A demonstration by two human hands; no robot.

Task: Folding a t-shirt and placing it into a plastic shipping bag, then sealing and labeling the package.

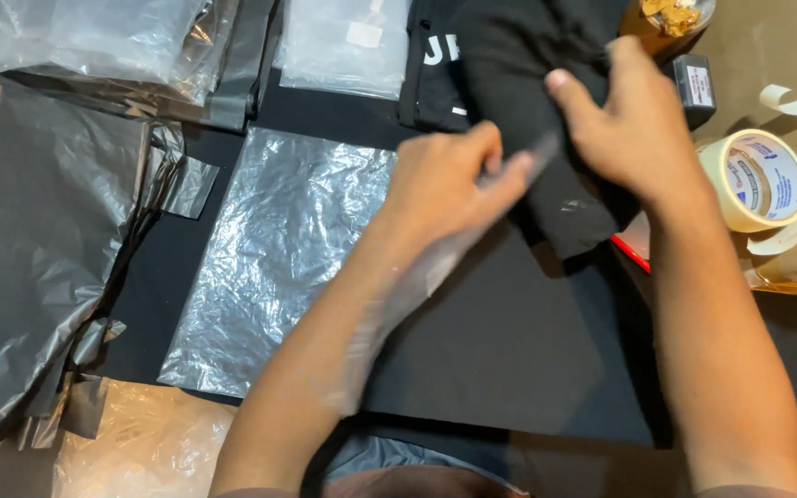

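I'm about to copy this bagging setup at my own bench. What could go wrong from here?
1. The left hand pinches only one edge of the thin clear bag; it might slip or tear.
2. The right hand presses on the folded black garment, which could unfold if tugged.
3. The tape roll sits close to the right forearm and may get knocked.

Plastic bag (269, 258) left of folded garment (528, 83); tape roll (756, 178) right.

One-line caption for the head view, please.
Right hand presses folded black garment; left hand pinches clear plastic bag.
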